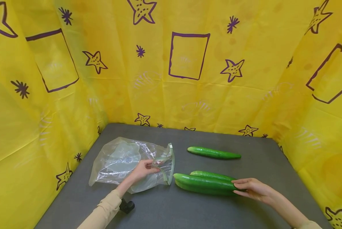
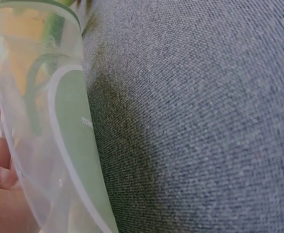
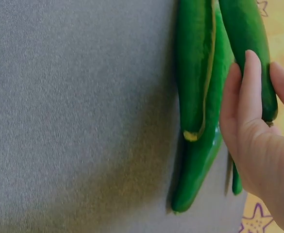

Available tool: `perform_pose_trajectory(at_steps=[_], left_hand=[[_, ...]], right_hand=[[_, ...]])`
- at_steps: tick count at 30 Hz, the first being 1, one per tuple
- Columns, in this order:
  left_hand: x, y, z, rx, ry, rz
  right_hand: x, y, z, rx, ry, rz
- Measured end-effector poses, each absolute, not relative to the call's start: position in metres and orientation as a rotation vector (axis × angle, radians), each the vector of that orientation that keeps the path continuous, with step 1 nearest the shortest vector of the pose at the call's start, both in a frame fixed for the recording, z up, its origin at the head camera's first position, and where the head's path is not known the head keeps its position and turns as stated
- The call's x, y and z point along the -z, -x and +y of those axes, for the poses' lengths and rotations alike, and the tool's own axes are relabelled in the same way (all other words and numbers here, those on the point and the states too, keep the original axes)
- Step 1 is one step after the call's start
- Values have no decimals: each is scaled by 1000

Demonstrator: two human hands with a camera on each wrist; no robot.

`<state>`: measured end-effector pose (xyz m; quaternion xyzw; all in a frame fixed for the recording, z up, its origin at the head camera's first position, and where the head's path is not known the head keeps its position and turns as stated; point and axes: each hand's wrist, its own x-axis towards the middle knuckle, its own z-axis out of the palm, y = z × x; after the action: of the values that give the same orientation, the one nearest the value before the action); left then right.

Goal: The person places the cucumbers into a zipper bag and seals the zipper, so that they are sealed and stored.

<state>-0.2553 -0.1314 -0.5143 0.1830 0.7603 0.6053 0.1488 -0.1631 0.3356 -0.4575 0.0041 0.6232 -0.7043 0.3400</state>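
The left forearm reaches up from the bottom edge, wrist bent toward the right, and the left hand (image 1: pixel 144 168) pinches the clear plastic bag (image 1: pixel 126 156) near its mouth, thumb and fingers on the film. The bag lies on the grey table (image 1: pixel 159 210). From the lower right, the right hand (image 1: pixel 255 190) stretches leftward, its long fingers and thumb gripping the near end of a cucumber (image 3: pixel 246 36) above two others; another cucumber (image 1: pixel 213 153) lies farther back.
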Motion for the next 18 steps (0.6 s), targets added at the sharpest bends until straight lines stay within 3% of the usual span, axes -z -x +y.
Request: perform_pose_trajectory(at_steps=[18], left_hand=[[515,256,-129,-1711,-537,2228]], right_hand=[[468,169,294,1958,-55,1729]])
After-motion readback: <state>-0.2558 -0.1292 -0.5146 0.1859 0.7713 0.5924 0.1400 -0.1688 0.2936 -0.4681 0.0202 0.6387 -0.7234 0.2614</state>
